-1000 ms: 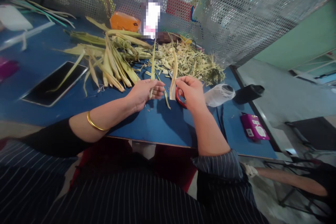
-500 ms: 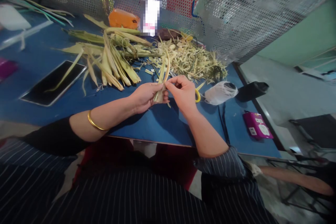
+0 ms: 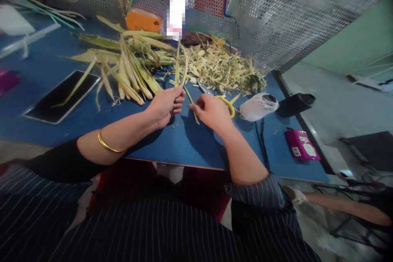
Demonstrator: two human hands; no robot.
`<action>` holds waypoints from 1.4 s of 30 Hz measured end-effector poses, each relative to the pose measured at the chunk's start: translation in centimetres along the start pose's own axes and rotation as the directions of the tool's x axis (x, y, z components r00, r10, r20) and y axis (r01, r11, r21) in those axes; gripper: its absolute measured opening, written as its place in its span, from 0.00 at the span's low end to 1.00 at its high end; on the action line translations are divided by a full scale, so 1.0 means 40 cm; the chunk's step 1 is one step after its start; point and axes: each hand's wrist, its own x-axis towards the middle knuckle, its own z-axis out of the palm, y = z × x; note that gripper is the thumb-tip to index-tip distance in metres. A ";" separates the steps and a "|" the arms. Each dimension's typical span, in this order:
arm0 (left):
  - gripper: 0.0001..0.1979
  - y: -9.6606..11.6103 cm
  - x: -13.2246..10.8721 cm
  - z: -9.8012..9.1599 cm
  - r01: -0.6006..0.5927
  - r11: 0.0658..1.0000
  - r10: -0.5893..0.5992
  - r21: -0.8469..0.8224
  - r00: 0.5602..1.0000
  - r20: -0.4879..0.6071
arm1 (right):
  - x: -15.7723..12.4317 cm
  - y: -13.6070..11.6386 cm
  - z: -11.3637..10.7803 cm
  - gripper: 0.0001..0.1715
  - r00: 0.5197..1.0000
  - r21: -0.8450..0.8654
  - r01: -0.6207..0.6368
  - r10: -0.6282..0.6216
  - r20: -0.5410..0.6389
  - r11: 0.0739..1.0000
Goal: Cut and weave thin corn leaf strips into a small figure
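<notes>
My left hand (image 3: 167,106) is closed around a small bundle of dried leaf strips (image 3: 181,65) that stands up out of the fist in pale yellow-green loops. Just to the right, apart from it, my right hand (image 3: 213,112) hovers low over the table with loosely bent fingers, and I see nothing held in them; the fingertips are a little blurred. Scissors with yellow handles (image 3: 229,105) lie by the right hand, which partly covers them. A thin green strip (image 3: 190,97) lies on the table between the two hands.
Long dried leaves (image 3: 125,69) are heaped on the blue table behind my left hand. Shredded scraps (image 3: 224,67) form a pile at the back. A phone-like tablet (image 3: 64,96) lies left. A white thread spool (image 3: 259,106) and purple box (image 3: 302,144) sit right.
My right hand has let go of the strips and moved right and slightly down, toward the scissors. My left hand has shifted left with the bundle still in its grip.
</notes>
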 end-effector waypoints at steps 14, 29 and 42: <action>0.15 -0.007 0.005 -0.007 -0.002 0.998 0.003 0.064 1.000 -0.026 | 0.013 0.004 -0.003 0.10 0.995 0.855 -0.029 0.100 -0.027 0.518; 0.09 -0.029 -0.005 0.022 0.049 0.997 -0.050 0.055 0.998 0.032 | -0.011 -0.041 0.034 0.09 0.997 0.937 -0.065 0.058 0.048 0.344; 0.18 -0.021 -0.016 0.018 0.143 0.988 -0.149 0.063 0.982 0.118 | -0.001 -0.027 0.038 0.08 0.997 0.816 0.005 0.061 -0.050 0.578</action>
